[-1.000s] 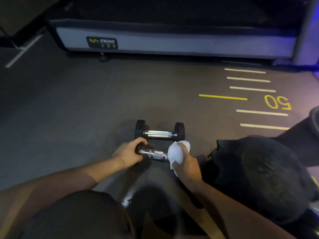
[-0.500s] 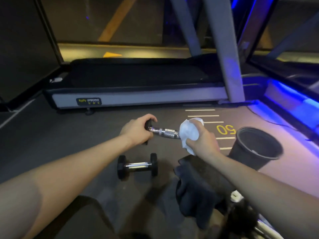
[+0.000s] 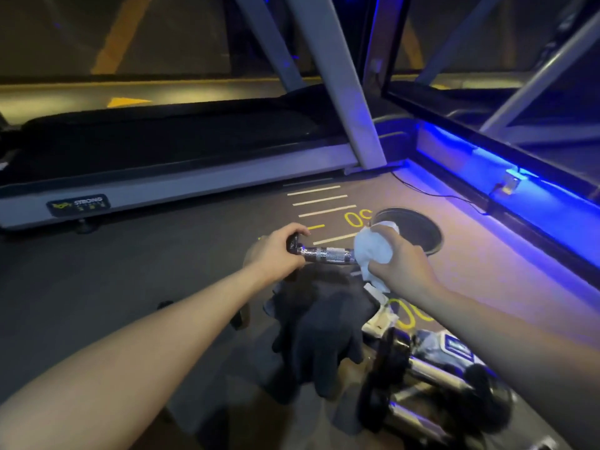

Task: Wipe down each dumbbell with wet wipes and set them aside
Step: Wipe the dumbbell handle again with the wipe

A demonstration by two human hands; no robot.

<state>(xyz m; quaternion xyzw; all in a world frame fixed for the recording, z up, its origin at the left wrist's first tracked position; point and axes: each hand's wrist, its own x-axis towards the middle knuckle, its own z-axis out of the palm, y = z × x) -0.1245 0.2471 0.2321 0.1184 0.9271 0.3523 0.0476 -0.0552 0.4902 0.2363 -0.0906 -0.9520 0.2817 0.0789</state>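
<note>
A small dumbbell (image 3: 328,254) with a chrome knurled handle and black ends is held in the air, level, in the middle of the view. My left hand (image 3: 276,251) grips its left black end. My right hand (image 3: 399,264) holds a white wet wipe (image 3: 373,251) wrapped over the dumbbell's right end, which is hidden by the wipe. More dumbbells (image 3: 422,384) with chrome handles lie on the floor at the lower right, partly behind my right forearm.
A black bin (image 3: 418,228) stands on the floor just beyond my right hand. A dark cloth (image 3: 318,326) lies under the held dumbbell, with a wipes pack (image 3: 454,345) to its right. A treadmill (image 3: 168,164) runs across the back; a blue-lit frame (image 3: 506,177) borders the right.
The view has swung right and the held dumbbell with both hands sits further right, over the cloth near the bin. The second dumbbell on the floor has dropped out of sight behind my left arm.
</note>
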